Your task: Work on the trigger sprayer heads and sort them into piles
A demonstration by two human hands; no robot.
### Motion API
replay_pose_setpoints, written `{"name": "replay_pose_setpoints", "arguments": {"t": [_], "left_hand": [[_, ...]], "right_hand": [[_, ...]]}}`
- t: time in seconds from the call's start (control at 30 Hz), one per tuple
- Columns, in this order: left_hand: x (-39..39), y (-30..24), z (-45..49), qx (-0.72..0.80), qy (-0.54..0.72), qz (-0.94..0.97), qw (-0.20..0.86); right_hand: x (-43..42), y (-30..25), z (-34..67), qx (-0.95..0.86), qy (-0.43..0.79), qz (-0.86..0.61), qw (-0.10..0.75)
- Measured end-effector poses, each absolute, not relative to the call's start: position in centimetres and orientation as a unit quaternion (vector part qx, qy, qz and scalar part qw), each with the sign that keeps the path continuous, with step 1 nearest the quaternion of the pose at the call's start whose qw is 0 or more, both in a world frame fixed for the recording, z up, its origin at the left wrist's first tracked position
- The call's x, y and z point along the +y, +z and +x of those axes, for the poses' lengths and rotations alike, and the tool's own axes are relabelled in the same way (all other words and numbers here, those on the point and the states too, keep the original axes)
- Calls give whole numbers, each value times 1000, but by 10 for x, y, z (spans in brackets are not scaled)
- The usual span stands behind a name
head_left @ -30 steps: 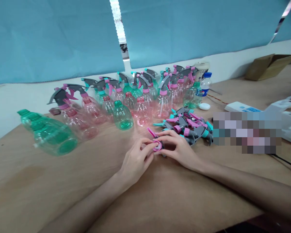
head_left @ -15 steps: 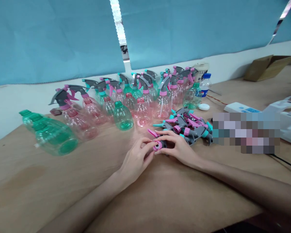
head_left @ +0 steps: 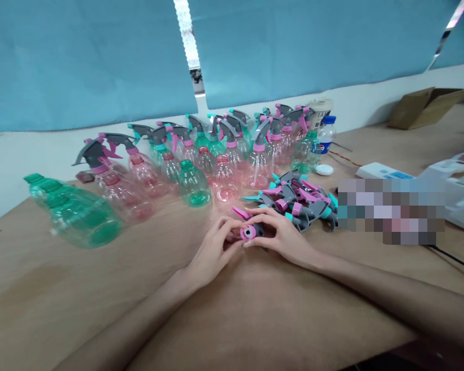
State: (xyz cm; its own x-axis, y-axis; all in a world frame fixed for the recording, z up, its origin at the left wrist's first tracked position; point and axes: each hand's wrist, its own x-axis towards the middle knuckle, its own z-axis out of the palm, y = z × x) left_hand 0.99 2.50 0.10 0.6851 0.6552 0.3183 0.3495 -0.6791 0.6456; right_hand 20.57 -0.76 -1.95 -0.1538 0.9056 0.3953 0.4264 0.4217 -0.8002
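Observation:
Between my two hands is a grey and pink trigger spray head, its pink collar turned toward me so that the hole in it shows. My left hand has thumb and fingertips closed on the left side of the collar. From the other side my right hand grips the head with thumb and fingers. Just behind my right hand lies a pile of loose spray heads in grey, pink and teal. Beyond my hands stand an open-topped clear pink bottle and a green bottle.
Several bottles with spray heads stand in rows toward the wall. Green bottles are at the left. On the right are a blue-capped bottle, a white round lid, a power strip and a cardboard box.
My left hand's fingers have shifted slightly left around the pink collar, and more of its opening shows. My right hand keeps its grip. The view has moved slightly.

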Motion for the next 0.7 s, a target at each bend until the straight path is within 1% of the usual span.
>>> {"name": "replay_pose_setpoints", "arguments": {"t": [0.17,0.33,0.47,0.7], "left_hand": [[26,1,10,288,262,877,280],[24,-1,10,284,240,895,246],[24,-2,10,291,224,900,237],[25,-3,10,289,191,924,162]], "right_hand": [[-8,-21,206,-720,259,-470,440],[-7,-23,206,-720,255,-466,446],[-7,-23,206,-729,251,-468,433],[-7,-24,206,-727,253,-464,438]]}}
